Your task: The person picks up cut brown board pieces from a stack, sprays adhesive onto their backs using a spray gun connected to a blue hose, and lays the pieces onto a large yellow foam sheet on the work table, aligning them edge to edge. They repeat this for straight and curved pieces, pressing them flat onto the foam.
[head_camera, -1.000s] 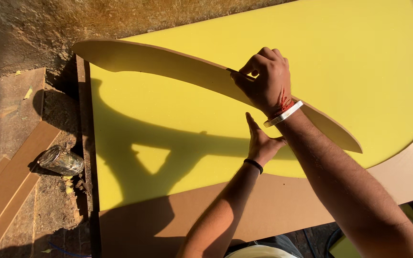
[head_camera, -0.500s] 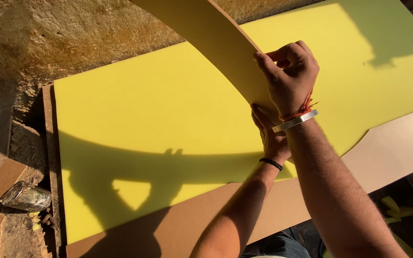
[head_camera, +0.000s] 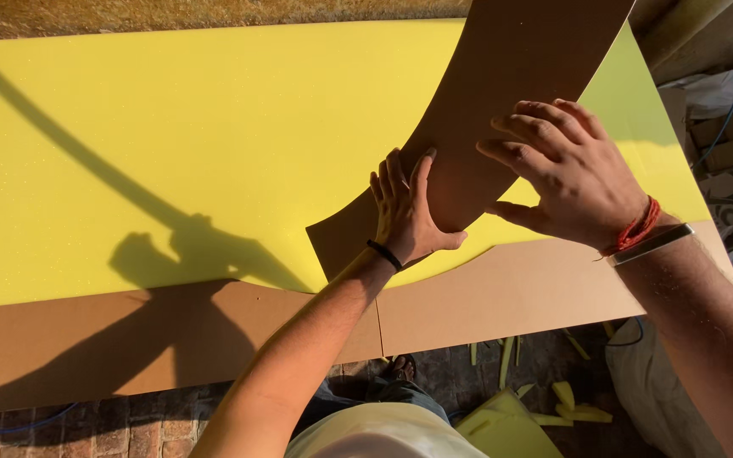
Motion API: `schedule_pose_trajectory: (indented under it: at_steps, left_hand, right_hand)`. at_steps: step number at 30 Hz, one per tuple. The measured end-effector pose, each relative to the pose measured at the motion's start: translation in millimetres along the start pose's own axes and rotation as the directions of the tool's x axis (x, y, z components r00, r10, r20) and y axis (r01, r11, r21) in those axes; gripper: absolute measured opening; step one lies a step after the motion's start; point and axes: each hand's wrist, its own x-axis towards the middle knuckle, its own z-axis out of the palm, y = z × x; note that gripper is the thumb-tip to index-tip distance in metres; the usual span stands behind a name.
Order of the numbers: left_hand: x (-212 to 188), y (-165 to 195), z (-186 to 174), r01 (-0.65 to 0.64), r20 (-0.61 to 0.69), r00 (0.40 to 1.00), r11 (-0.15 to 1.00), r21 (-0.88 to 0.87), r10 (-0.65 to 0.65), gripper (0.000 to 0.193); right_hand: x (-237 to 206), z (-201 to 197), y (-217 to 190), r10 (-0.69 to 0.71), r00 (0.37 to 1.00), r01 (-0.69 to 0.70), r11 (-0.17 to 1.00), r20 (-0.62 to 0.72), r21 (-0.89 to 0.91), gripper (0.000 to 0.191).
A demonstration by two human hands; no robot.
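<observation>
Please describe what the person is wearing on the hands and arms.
Both arms are bare, without sleeves or gloves. The left hand has a thin black band at the wrist. The right hand has red thread wound round the wrist, beside a flat silver metal bangle.

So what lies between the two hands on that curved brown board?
Head view: only bare brown template board shows between the left hand and the right hand; both palms press flat on it, over the yellow foam sheet.
</observation>
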Motion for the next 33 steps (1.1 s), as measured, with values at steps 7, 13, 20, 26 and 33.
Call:
schedule_pose_trajectory:
  at_steps: [7, 13, 20, 26, 33]
  left_hand:
    - [-10.6, 3.2, 35.7, -0.202, 0.161, 0.972, 0.961, 0.188, 0.172, 0.117]
    - [3.0, -28.8, 69.0, -0.189, 0.49, 0.872, 0.924, 0.331, 0.002, 0.115]
    - [-57.6, -105.1, 52.1, 0.147, -0.135, 0.985, 0.934, 0.324, -0.108, 0.068]
    - [-93.4, -149.3, 62.5, 0.712, -0.381, 0.668, 0.698, 0.076, -0.639, 0.024]
    - [-110.5, -162.2, 94.9, 0.811, -0.176, 0.552, 0.574, -0.114, -0.815, 0.024]
  right_hand:
    - [6.4, 67.2, 4.2, -0.1, 0.748, 0.37, 0.883, 0.656, -0.287, 0.131]
    - [10.5, 145.4, 14.8, -0.087, 0.628, 0.327, 0.931, 0.773, -0.161, 0.13]
    - [-12.3, 223.5, 74.2, -0.17, 0.625, 0.315, 0.948, 0.762, -0.047, 0.136]
    - [-12.5, 279.2, 114.1, -0.261, 0.574, 0.369, 0.929, 0.776, 0.04, 0.133]
    - [-23.1, 320.3, 133.3, -0.297, 0.48, 0.415, 0.906, 0.826, 0.084, 0.137]
